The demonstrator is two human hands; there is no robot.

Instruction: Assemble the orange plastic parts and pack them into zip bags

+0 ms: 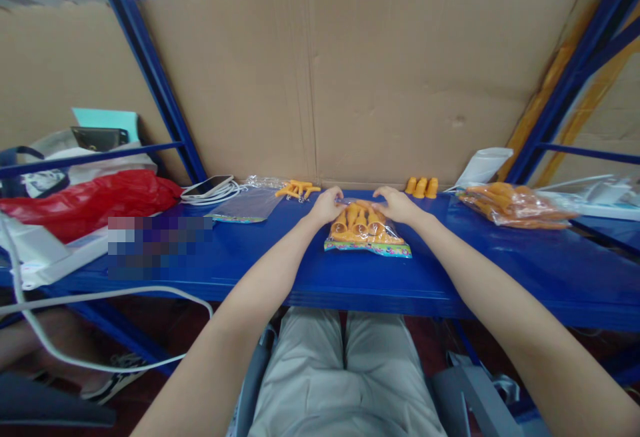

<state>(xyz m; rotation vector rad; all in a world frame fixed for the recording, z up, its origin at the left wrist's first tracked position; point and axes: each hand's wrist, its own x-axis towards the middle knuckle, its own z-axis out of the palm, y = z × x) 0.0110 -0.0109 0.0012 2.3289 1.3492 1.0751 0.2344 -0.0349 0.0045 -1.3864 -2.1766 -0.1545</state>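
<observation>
One big brown cardboard sheet point(380, 77) stands at the back like a wall. Below it runs the long blue shelf point(280, 260), and we sit in front of it. Far to our left, a red plastic bag point(95, 200) lies on the shelf. Far to our right lies a full clear bag point(515, 205) stuffed with orange plastic bits.

In the middle of the shelf, right in front of us, lies the small bag point(367, 230). It is clear, with a bright band along its near edge, and it has orange bits inside. Our left hand point(327, 205) and our right hand point(399, 205) sit a little apart. Each one pinches the far edge of the small bag, one at each corner.

An empty clear bag point(247, 205) lies flat to the left of our hands. A phone point(207, 185) rests beside it on a white cable point(220, 195). Three orange caps point(421, 187) stand in a row just behind our right hand. Some loose orange sticks point(299, 189) lie behind our left hand.
</observation>
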